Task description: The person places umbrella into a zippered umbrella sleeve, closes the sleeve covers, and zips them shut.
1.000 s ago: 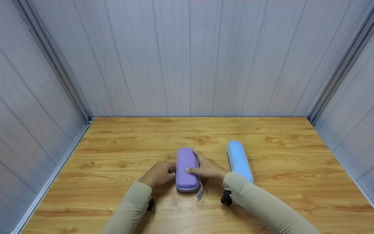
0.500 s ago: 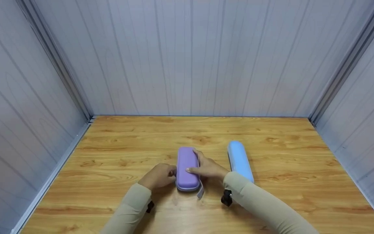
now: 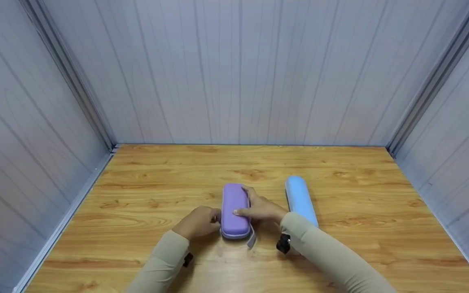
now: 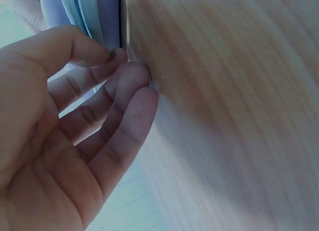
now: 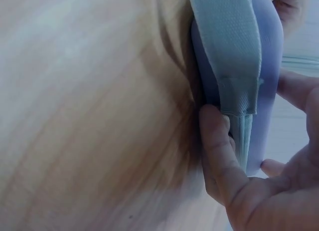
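A purple hard-shell pencil case (image 3: 234, 211) lies lengthwise on the wooden table, its lid down along the zipper (image 4: 82, 14). My right hand (image 3: 262, 208) holds it from the right, thumb on the top and fingers (image 5: 217, 141) along the side, by the grey strap (image 5: 234, 46). At the left side is my left hand (image 3: 200, 220), thumb and index fingertip pinched together beside the zipper. A small dark bit, apparently the zipper pull (image 4: 112, 55), shows between those fingertips. The other fingers curl loosely, their tips near the table.
A light blue case (image 3: 301, 201) of similar shape lies to the right, partly behind the right forearm. Pale panel walls (image 3: 234, 73) stand at the back and on both sides of the wooden table (image 3: 145, 175).
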The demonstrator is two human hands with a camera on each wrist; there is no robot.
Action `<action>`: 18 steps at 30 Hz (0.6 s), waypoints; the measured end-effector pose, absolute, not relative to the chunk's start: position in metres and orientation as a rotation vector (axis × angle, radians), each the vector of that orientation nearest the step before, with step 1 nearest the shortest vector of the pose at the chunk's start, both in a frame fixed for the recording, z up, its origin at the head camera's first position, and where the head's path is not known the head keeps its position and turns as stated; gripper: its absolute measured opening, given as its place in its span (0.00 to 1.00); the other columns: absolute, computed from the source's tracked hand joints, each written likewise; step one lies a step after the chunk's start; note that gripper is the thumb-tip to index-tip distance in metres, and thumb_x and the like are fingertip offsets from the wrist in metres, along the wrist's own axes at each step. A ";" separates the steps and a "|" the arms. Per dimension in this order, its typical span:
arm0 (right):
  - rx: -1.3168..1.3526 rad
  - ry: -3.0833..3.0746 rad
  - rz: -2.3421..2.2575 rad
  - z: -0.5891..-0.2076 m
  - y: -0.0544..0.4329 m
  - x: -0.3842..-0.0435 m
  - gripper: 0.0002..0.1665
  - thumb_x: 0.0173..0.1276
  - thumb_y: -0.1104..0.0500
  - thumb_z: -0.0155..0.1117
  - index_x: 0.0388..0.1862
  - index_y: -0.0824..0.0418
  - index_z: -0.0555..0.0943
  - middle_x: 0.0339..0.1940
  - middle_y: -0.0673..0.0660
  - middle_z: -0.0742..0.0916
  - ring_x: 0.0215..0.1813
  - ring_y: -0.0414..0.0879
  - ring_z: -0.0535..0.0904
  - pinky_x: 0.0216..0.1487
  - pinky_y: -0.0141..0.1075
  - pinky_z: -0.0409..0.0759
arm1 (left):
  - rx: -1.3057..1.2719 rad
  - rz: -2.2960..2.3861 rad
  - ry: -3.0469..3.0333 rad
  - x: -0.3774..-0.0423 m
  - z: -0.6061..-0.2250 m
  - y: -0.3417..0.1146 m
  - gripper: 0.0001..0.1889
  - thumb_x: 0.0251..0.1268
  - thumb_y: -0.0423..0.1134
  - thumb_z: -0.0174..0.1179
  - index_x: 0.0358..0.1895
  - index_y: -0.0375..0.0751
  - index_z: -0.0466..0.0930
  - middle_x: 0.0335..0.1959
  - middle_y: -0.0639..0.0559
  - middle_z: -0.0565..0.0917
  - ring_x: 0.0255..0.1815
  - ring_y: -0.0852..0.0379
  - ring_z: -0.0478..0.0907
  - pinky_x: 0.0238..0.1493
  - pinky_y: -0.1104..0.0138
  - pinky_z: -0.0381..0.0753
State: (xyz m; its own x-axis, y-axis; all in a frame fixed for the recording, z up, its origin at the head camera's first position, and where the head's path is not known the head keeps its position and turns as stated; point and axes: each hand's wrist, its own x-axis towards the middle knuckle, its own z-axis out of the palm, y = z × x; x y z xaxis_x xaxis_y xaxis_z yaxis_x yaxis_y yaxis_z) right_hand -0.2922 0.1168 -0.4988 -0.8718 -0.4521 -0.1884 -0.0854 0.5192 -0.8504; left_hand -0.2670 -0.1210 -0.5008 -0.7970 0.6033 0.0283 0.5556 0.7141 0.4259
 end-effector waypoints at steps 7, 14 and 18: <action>-0.426 2.360 -1.296 -0.496 0.117 -0.292 0.59 0.66 0.48 0.71 0.82 0.60 0.45 0.72 0.75 0.66 0.69 0.63 0.68 0.73 0.54 0.61 | 0.908 0.627 2.788 -0.267 -0.502 -0.121 0.03 0.62 0.32 0.59 0.31 0.43 0.77 0.24 0.55 0.74 0.27 0.58 0.70 0.30 0.60 0.74; -0.402 2.388 -1.289 -0.499 0.117 -0.295 0.59 0.65 0.46 0.72 0.82 0.59 0.46 0.73 0.74 0.67 0.69 0.63 0.68 0.73 0.54 0.60 | 0.900 0.658 2.774 -0.263 -0.500 -0.124 0.05 0.63 0.31 0.61 0.30 0.43 0.77 0.23 0.57 0.74 0.27 0.59 0.70 0.30 0.63 0.74; -0.391 2.380 -1.291 -0.500 0.118 -0.295 0.60 0.64 0.45 0.72 0.82 0.58 0.45 0.71 0.75 0.68 0.64 0.60 0.73 0.69 0.53 0.67 | 0.932 0.676 2.762 -0.259 -0.496 -0.125 0.07 0.63 0.30 0.63 0.28 0.43 0.77 0.23 0.58 0.74 0.26 0.61 0.70 0.28 0.65 0.74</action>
